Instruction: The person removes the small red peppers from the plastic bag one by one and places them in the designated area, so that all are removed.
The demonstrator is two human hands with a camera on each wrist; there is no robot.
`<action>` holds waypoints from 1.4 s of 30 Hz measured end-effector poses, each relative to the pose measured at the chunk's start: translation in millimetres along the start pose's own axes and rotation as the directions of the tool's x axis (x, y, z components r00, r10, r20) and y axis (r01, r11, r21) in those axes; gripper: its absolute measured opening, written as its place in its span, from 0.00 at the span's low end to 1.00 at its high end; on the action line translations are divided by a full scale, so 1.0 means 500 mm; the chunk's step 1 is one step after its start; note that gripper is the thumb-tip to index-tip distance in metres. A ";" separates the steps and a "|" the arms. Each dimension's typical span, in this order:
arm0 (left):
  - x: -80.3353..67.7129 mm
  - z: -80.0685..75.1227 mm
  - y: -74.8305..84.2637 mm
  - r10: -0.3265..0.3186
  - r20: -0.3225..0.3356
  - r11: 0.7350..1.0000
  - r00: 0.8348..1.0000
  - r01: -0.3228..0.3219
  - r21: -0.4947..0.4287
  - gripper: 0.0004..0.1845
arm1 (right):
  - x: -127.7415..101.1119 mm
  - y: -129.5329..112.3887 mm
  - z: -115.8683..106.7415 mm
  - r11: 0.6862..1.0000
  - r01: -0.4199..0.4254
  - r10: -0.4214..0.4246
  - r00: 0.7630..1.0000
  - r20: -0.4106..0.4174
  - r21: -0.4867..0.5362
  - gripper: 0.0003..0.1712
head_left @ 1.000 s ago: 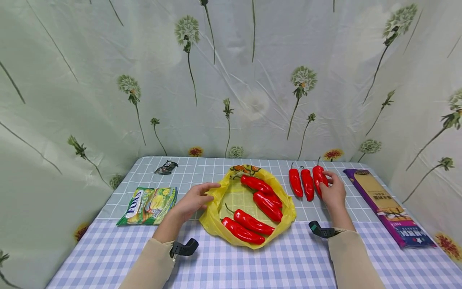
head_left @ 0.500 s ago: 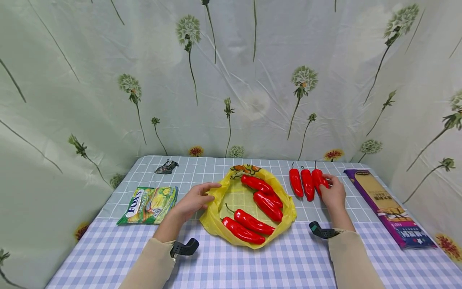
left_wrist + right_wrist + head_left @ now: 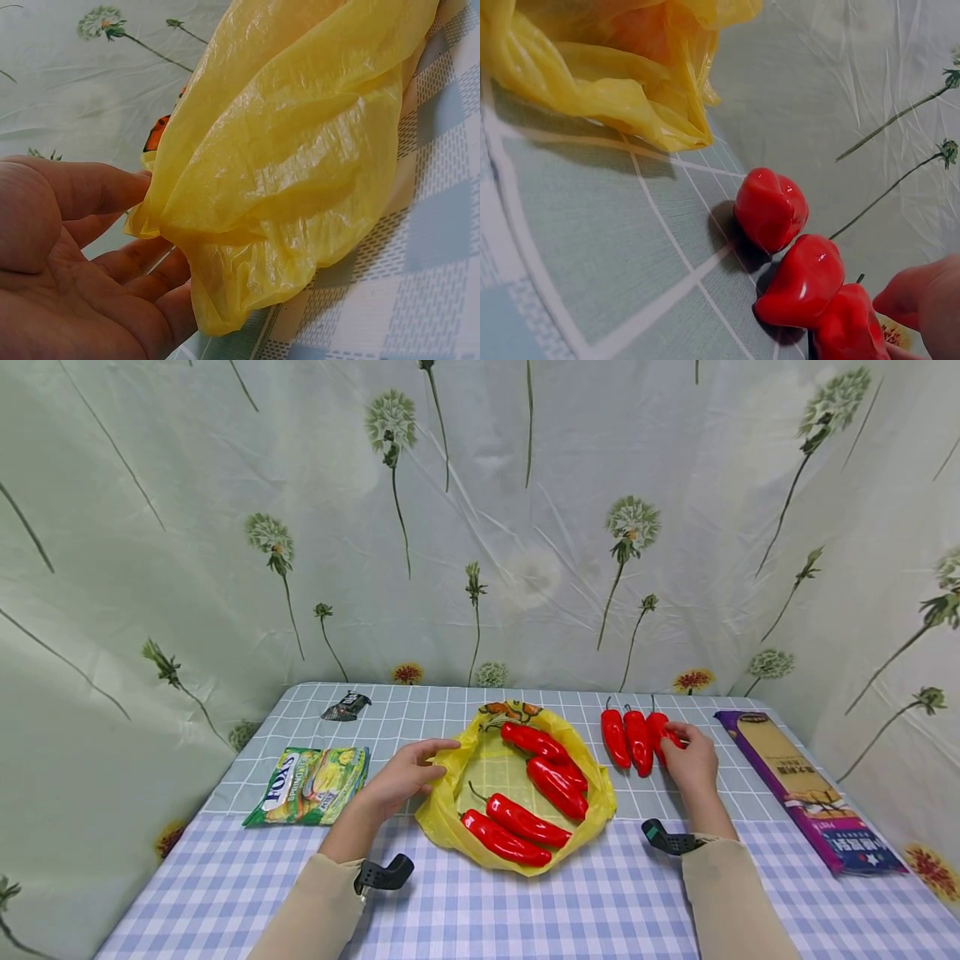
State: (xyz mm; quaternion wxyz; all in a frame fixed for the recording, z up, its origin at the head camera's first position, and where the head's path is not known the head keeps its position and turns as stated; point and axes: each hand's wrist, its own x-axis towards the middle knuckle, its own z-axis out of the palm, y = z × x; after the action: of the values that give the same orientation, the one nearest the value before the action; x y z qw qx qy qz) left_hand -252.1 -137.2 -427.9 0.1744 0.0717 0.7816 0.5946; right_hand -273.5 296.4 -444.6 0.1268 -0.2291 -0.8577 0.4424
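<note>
An opened yellow plastic bag (image 3: 600, 797) holds several long red peppers (image 3: 525, 822). At its left side, my left hand (image 3: 405, 777) holds the rim; the left wrist view shows the thumb against the plastic, with the fingers partly hidden behind it. To the right of the bag, three red peppers lie side by side: a left one (image 3: 614, 739), a middle one (image 3: 639, 743) and a right one (image 3: 657, 731). My right hand (image 3: 692, 762) grips the right pepper from its right side. In the right wrist view this pepper touches the middle pepper (image 3: 802, 281).
A green FOX'S packet (image 3: 309, 787) lies left of my left hand. Behind it is a small black wrapper (image 3: 347, 707). A long purple and tan packet (image 3: 806, 785) lies to the right. Grey and checked cloths cover the table (image 3: 525, 918), and a flowered curtain (image 3: 525, 527) hangs behind.
The right pepper has turned slightly and shifted left, close against the middle one, with my right hand on it. My left hand and the bag have stayed in place.
</note>
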 end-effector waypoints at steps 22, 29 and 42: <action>-0.002 -0.003 0.001 0.001 -0.003 1.000 1.000 -0.001 -0.023 0.24 | -0.020 -0.063 -0.011 0.998 0.059 -0.059 0.998 -0.010 -0.035 0.26; 0.000 -0.002 -0.002 0.014 0.000 1.000 1.000 -0.014 -0.025 0.24 | -0.049 -0.106 -0.009 0.990 0.138 -0.136 0.990 0.039 -0.040 0.26; -0.002 -0.006 -0.001 0.023 0.011 1.000 1.000 -0.023 -0.008 0.24 | -0.136 -0.180 0.024 0.873 0.476 -0.462 0.877 0.133 -0.107 0.22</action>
State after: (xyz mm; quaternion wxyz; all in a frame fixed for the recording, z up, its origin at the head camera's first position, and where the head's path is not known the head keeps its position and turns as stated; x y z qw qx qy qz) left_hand -252.3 -140.3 -427.6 0.1720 0.0833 0.7775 0.5992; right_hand -245.1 208.3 -378.9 0.1701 0.0011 -0.9212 0.3498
